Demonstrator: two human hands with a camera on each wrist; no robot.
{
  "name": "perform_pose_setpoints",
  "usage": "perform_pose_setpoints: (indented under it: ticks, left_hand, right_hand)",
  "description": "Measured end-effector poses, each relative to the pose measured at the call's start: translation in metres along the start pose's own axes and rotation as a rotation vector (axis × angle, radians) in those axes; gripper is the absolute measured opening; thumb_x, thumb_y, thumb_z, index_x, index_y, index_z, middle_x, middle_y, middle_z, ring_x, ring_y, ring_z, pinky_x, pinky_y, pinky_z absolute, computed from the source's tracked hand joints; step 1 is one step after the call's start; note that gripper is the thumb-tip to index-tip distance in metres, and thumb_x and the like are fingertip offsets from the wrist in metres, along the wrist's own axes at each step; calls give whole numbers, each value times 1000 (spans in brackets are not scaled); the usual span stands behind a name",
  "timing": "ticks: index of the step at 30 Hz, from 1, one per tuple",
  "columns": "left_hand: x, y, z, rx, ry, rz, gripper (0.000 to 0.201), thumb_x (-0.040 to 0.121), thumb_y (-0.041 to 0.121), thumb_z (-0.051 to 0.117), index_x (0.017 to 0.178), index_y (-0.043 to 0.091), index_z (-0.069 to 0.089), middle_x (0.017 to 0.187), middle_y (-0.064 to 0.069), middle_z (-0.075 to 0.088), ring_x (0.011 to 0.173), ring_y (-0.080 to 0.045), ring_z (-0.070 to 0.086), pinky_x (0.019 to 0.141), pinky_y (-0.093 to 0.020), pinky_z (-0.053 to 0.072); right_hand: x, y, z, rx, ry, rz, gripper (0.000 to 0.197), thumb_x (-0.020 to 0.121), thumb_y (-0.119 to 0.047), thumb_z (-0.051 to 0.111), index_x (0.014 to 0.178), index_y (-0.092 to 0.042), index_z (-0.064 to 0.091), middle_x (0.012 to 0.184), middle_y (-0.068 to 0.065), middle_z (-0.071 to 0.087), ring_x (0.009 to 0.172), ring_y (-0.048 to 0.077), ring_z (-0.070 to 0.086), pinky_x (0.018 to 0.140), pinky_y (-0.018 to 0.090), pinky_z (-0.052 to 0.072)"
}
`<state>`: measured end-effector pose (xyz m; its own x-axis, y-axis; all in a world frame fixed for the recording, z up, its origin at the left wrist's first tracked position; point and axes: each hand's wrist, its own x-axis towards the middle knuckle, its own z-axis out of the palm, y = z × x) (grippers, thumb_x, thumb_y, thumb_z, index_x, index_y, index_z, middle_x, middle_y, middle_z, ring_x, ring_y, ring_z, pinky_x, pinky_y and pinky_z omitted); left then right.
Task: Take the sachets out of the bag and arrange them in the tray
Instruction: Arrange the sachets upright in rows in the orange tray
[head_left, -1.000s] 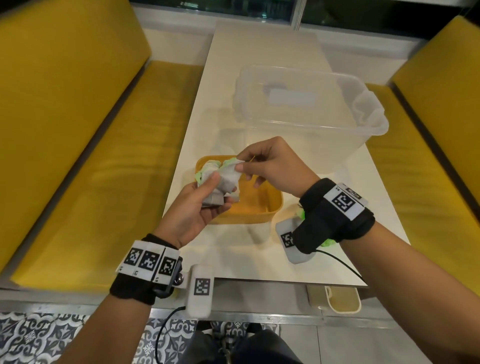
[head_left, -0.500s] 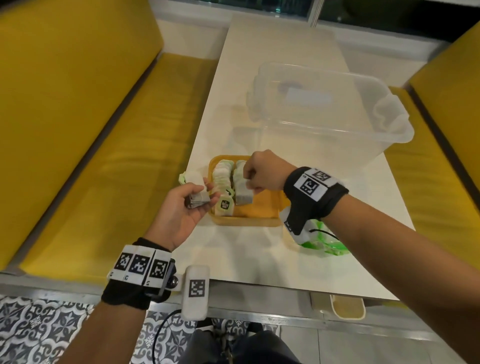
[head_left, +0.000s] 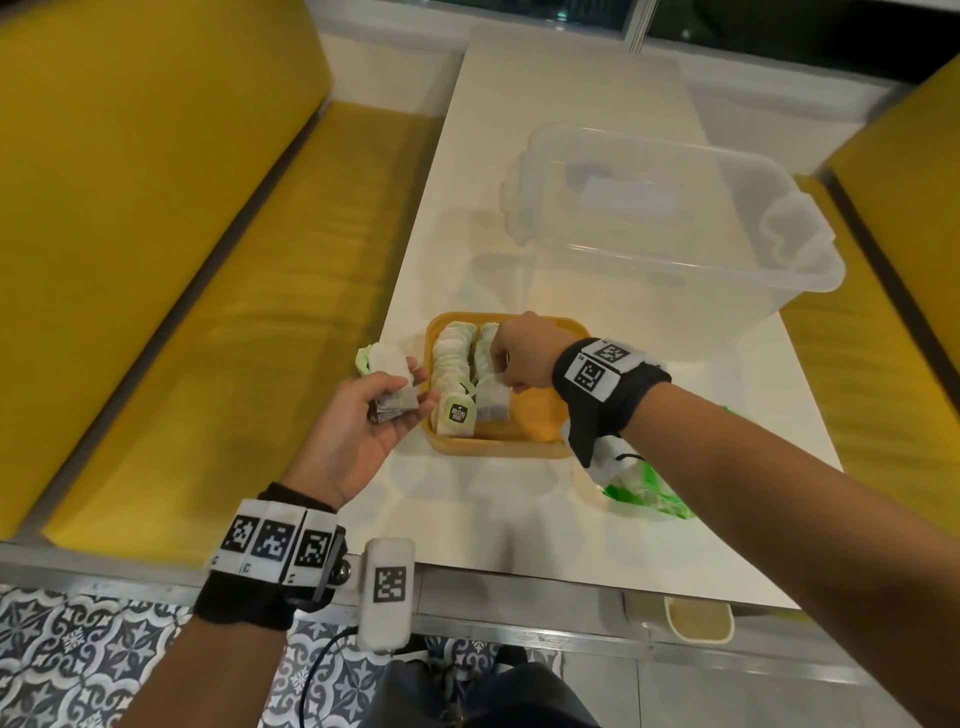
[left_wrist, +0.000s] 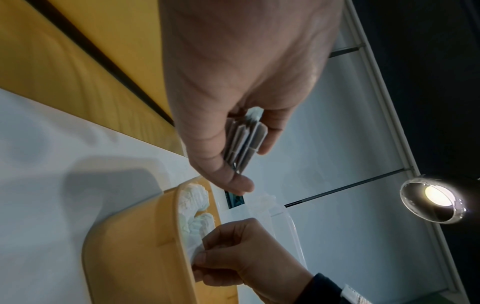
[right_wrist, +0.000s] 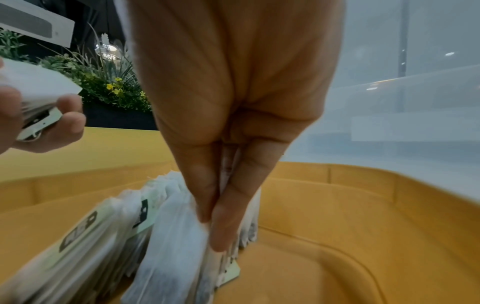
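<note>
A yellow tray (head_left: 540, 415) sits on the white table and holds two rows of white tea sachets (head_left: 454, 358). My right hand (head_left: 506, 358) reaches into the tray and pinches a sachet (right_wrist: 182, 236) at the near end of the right row, thumb and forefinger (right_wrist: 228, 216) pressed together on its top edge. My left hand (head_left: 379, 410) hovers just left of the tray and grips a small stack of sachets (head_left: 392, 384), seen edge-on as a stack (left_wrist: 244, 142) in the left wrist view. The green and clear bag (head_left: 644, 488) lies crumpled on the table under my right forearm.
A large clear plastic tub (head_left: 670, 223) stands just behind the tray. Yellow bench seats (head_left: 208, 338) flank the table on both sides. The table's near edge (head_left: 519, 566) runs below my wrists, with patterned floor tiles beneath.
My right hand carried a sachet from the stack down into the tray's right row. My left hand moved left and lower with the remaining stack. The head view has tilted closer.
</note>
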<state>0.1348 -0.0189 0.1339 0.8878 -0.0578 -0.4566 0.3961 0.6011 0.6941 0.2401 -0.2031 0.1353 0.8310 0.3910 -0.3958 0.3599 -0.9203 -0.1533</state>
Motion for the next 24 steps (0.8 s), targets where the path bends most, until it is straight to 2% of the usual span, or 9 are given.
perform_pose_setpoints:
  ticks: [8,12,16,18,20,22,24]
  left_hand:
    - [1,-1,0,6,-11,4,23,96,2,39,103,3,61,101,-15,65,78,-22,70,70,-25,59]
    - [0,-1,-1,6,-11,9,22,96,2,40,104,3,61,101,-15,65,76,-21,71,69,-25,59]
    - [1,-1,0,18,-12,9,22,96,3,40,103,3,60,100,-14,65,78,-21,68,70,-25,59]
    - [1,-2,1,26,-12,12,22,96,3,40,103,3,60,99,-14,65,78,-22,68,70,-25,59]
    - [0,-1,1,35,-13,19,22,97,4,40,103,3,61,99,-13,65,78,-22,67,70,-25,59]
    - [-1,0,1,40,-8,28,22,97,4,40,102,4,61,97,-13,65,79,-23,67,69,-25,59]
    - [-3,2,-1,35,2,36,22,97,5,40,101,4,62,96,-12,66,78,-23,68,69,-25,59]
  right_hand:
    - [0,1,-1,-60,-31,-8,12,80,-7,71,92,-6,74,86,9,72,75,19,66,79,33,59]
    - [-2,2,-4,2,-22,19,10,82,-12,69,89,-4,73,82,10,71,72,22,69,74,35,60]
    - [1,-5,-9,-26,151,-46,17,81,-13,64,97,-9,69,97,12,65,84,30,63,76,40,57]
    - [6,-11,-10,-90,175,-114,21,82,-9,59,101,-9,69,101,11,64,89,30,61,75,39,55]
    - [10,-18,-9,-200,134,-176,22,83,-6,57,102,-7,69,103,11,64,93,30,61,72,37,54]
    - [13,-22,-10,-266,68,-194,21,86,-7,57,102,-7,69,105,13,62,92,32,61,65,33,48]
    - [15,-23,-11,-296,16,-201,21,89,-9,55,105,-8,69,105,14,61,90,32,60,64,31,43]
